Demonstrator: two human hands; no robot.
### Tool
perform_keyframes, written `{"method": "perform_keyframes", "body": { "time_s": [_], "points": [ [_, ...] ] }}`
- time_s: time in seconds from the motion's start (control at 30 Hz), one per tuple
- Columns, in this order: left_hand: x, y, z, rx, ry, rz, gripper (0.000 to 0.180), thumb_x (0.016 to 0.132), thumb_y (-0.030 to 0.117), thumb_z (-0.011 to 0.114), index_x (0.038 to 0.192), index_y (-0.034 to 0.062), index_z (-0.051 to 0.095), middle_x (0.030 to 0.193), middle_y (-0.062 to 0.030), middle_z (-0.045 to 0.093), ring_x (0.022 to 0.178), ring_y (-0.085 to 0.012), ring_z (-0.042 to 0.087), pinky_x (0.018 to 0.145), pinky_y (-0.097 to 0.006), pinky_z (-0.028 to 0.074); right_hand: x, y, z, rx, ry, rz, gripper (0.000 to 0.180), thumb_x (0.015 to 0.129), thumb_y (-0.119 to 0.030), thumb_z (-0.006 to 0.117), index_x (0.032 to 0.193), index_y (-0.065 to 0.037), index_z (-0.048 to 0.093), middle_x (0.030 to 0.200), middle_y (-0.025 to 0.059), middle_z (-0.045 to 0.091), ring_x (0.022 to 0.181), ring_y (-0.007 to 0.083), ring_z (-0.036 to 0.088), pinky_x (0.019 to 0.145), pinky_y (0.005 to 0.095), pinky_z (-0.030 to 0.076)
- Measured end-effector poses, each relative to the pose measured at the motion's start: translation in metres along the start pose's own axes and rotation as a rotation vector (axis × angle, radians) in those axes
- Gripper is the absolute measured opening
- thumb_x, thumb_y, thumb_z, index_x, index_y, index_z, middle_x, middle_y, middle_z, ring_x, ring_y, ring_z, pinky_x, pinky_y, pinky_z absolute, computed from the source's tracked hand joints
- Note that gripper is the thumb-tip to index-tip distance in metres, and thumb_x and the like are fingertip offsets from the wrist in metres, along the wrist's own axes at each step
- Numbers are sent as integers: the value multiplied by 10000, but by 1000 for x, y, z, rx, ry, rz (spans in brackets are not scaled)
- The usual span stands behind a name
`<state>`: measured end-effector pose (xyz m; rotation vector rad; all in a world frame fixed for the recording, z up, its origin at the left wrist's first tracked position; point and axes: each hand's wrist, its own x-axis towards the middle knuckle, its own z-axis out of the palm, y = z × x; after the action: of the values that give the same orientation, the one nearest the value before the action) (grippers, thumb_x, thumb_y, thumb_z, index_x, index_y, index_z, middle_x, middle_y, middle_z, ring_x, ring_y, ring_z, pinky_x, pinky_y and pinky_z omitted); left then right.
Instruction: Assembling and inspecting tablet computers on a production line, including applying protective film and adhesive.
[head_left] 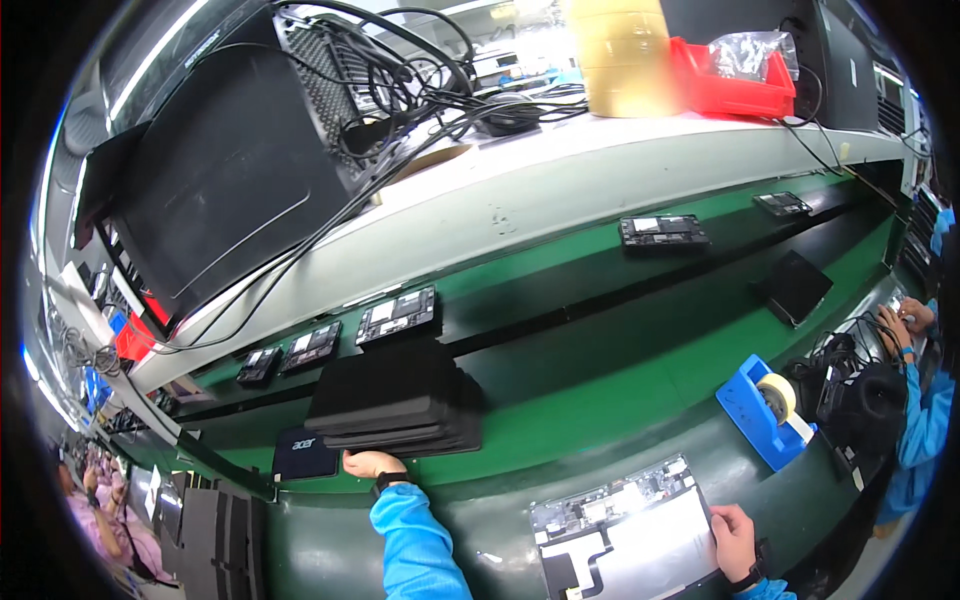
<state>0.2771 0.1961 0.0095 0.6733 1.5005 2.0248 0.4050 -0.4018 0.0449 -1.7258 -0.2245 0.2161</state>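
An opened laptop base (640, 535), its circuit board and large silver battery showing, lies on the bench in front of me. My right hand (735, 540) is closed on its right edge, thumb and fingers bent around the rim. Farther left, my left hand (374, 466) is at the lower front edge of a stack of black padded slabs (385, 395). Its fingers are partly hidden, so I cannot tell whether it grips the stack. A dark laptop lid (305, 455) lies just left of that hand.
Several opened device boards (398, 314) rest along the green conveyor (560, 410). A blue tape dispenser (765, 410) stands at right, near black cables and a co-worker's hands (905, 322). Above, a white shelf (520, 180) holds a red bin (735, 85), yellow tape rolls and tangled cables.
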Motion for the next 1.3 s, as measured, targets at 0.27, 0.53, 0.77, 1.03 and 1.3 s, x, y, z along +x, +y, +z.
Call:
{"method": "perform_keyframes", "body": {
  "time_s": [0.27, 0.53, 0.77, 1.03, 1.3],
  "points": [
    [-92, 122, -187, 41, -1414, -128, 145, 882, 146, 442, 925, 32, 521, 763, -64, 577, 656, -152, 552, 597, -267, 454, -14, -34, -34, -322, -173, 47, 234, 868, -110, 584, 1030, 59, 574, 742, 73, 625, 665, 120, 579, 624, 244, 464],
    [-182, 187, -356, 566, -1667, -524, 166, 938, 136, 497, 962, -20, 548, 733, -60, 608, 638, -118, 569, 592, -237, 466, -37, -36, -45, -39, -380, 279, 554, 859, -56, 572, 1314, 49, 274, 776, 91, 600, 617, 129, 576, 540, 242, 484],
    [-203, 201, -374, 83, -1418, -362, 315, 865, -72, 476, 1172, -6, 502, 908, -92, 598, 810, -179, 592, 689, -274, 490, -13, -27, -77, 429, -665, 190, 478, 861, 3, 495, 1323, 34, 378, 1049, 131, 606, 951, 153, 579, 805, 267, 452],
    [-191, 176, -295, 43, -1537, 536, 310, 697, -56, 633, 937, 128, 703, 1084, -102, 575, 862, -219, 595, 686, -323, 490, 27, -68, -65, 209, -696, -22, 359, 769, 33, 657, 1116, 12, 571, 1102, 110, 576, 1013, 158, 557, 846, 269, 469],
    [-202, 188, -194, 157, -1578, -64, 218, 906, 197, 591, 845, -11, 606, 706, 12, 574, 622, -42, 461, 540, -201, 371, 100, -108, 27, 146, -383, -540, 180, 943, -137, 487, 1032, 7, 548, 928, -4, 558, 837, 94, 498, 769, 246, 427]
  ]
}}
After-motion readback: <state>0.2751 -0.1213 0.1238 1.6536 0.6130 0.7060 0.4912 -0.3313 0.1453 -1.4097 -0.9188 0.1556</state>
